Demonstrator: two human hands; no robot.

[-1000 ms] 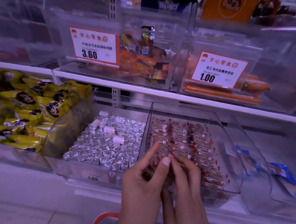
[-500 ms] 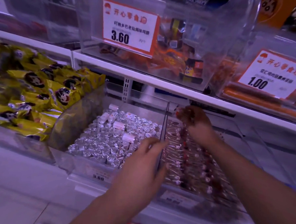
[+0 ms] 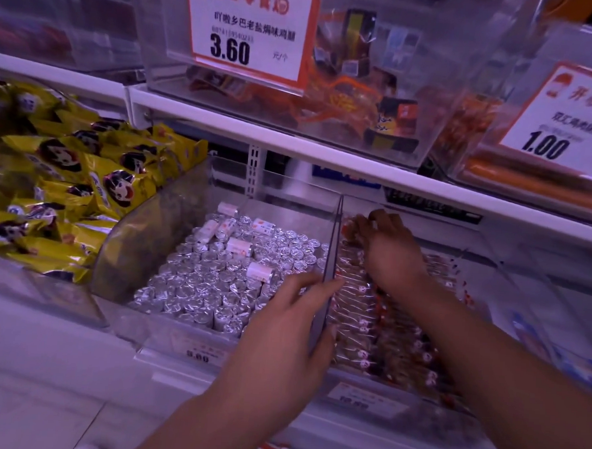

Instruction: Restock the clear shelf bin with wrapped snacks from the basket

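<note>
Risk first: right hand (image 3: 386, 249) is deep at the back of the clear shelf bin (image 3: 510, 290), centre right of frame, under the shelf edge above; my read is that a careless drop there lands new wrapped snacks (image 3: 361, 317) across the neat rows or scatters them, and a snagged wrist on the way out could drag pieces along. Second risk: left hand (image 3: 289, 334), lower centre, sits on the divider wall (image 3: 330, 260) shared with the neighbouring bin of foil-wrapped rolls (image 3: 216, 282); too much pull there could shift or tilt the bin, and anything released too far left could tip over the wall into the foil side. Grip: left thumb and fingers are curled over the top edge of the divider wall, pinching it, steadying. Right fingers are bent down among the snacks at the back; cannot tell whether they hold a piece or are just pressing the pile, since the back of the hand hides them. Basket isn't identifiable in frame.
</note>
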